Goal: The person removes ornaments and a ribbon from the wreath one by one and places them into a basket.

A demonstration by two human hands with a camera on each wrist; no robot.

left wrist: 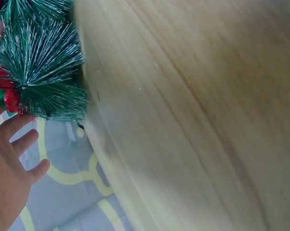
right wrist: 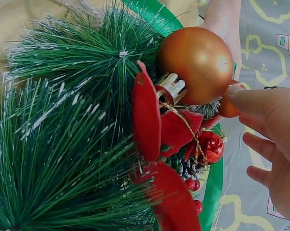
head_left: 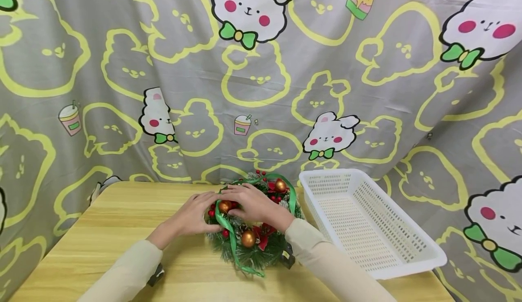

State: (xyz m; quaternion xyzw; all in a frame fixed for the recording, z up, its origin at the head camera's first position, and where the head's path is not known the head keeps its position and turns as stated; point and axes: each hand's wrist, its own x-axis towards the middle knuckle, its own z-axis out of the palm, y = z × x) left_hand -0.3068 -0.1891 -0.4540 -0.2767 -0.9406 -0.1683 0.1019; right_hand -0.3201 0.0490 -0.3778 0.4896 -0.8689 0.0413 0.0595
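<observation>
A green Christmas wreath (head_left: 261, 259) with frosted needles, red berries, red flowers and gold balls lies on the wooden table. Green ribbon (head_left: 232, 241) trails over its left part and front. The left hand (head_left: 195, 213) is at the wreath's left side, thumb and fingers spread; the left wrist view shows its fingers extended beside the needles and red berries (left wrist: 11, 98). From the right, the right hand (head_left: 254, 204) reaches over the wreath, fingers extended near the left fingertips. Its thumb overlaps a gold ball (right wrist: 228, 108) in the right wrist view, behind a larger gold ball (right wrist: 195, 65).
A white perforated plastic basket (head_left: 307, 197) stands on the table right of the wreath. Behind the table (head_left: 122, 229) hangs a grey curtain (head_left: 261, 152) with cartoon prints. Dark wrist devices show under both forearms.
</observation>
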